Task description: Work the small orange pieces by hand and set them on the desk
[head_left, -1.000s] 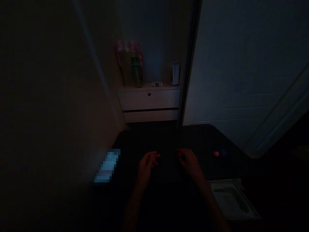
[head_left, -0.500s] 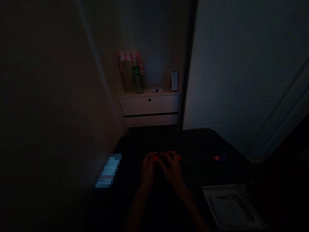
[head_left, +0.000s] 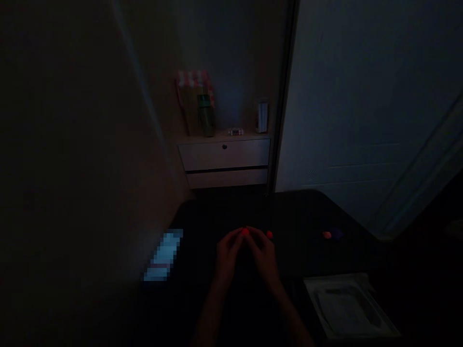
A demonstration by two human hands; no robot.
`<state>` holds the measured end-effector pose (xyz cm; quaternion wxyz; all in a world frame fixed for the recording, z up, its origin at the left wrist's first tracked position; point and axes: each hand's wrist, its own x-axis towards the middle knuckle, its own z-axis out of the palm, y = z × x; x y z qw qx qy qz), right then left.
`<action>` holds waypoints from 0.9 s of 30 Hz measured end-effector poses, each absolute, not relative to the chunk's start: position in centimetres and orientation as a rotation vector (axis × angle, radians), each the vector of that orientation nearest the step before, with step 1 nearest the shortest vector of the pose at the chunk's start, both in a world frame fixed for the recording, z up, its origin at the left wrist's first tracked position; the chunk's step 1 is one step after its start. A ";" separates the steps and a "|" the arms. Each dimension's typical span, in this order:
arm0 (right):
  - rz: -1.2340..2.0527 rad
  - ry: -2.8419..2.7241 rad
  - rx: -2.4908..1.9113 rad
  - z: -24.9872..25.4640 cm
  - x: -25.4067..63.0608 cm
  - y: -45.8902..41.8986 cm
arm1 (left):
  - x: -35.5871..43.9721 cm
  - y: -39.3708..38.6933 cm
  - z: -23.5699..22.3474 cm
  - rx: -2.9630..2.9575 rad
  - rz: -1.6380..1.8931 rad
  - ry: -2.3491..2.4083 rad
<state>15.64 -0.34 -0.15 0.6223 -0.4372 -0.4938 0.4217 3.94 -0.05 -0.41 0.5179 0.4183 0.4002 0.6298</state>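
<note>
Between the joined fingertips of both hands is a small, bright red, soft-looking lump [head_left: 245,232]. My left hand [head_left: 226,250] pinches it from the left, and my right hand [head_left: 265,251] closes on it from the other side. Just right of my right hand lies a second red lump [head_left: 269,234] on the dark table [head_left: 300,212]. Farther right, a pinkish-orange lump [head_left: 327,235] touches or nearly touches a purple one [head_left: 336,234]. Dim light hides their exact material.
A glowing, pixelated screen [head_left: 163,255] lies at the table's left. At lower right is a pale flat packet or tray [head_left: 349,308]. Behind the table stands a drawer cabinet [head_left: 246,155] with a green bottle [head_left: 206,120] on top. A wall and a pale panel flank the table.
My fingertips have come together on the red lump, which was by my left fingers. The right hand has drawn in, and the second red lump now shows fully. The view has shifted slightly.
</note>
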 end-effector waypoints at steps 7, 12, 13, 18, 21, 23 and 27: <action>0.975 -1.150 -1.032 -0.2 15.6 -0.6 | 3.8 -0.3 -0.4 1.050 1.519 1.095; 0.990 -1.158 -1.037 -0.2 15.6 -0.7 | 3.4 0.0 -0.7 1.135 1.531 1.179; 0.989 -1.161 -1.042 -0.2 15.6 -0.7 | 3.3 0.0 -0.8 1.160 1.529 1.195; 0.973 -1.132 -1.042 0.1 15.4 -0.7 | 3.2 0.0 -0.7 1.137 1.537 1.188; 0.992 -1.110 -1.021 0.3 15.5 -0.8 | 3.4 0.0 -0.7 1.078 1.531 1.141; 0.995 -1.149 -1.007 0.3 15.6 -0.8 | 3.5 0.0 -0.6 1.074 1.521 1.123; 0.964 -1.214 -1.022 0.2 15.8 -0.8 | 3.5 -0.1 -0.4 1.136 1.514 1.126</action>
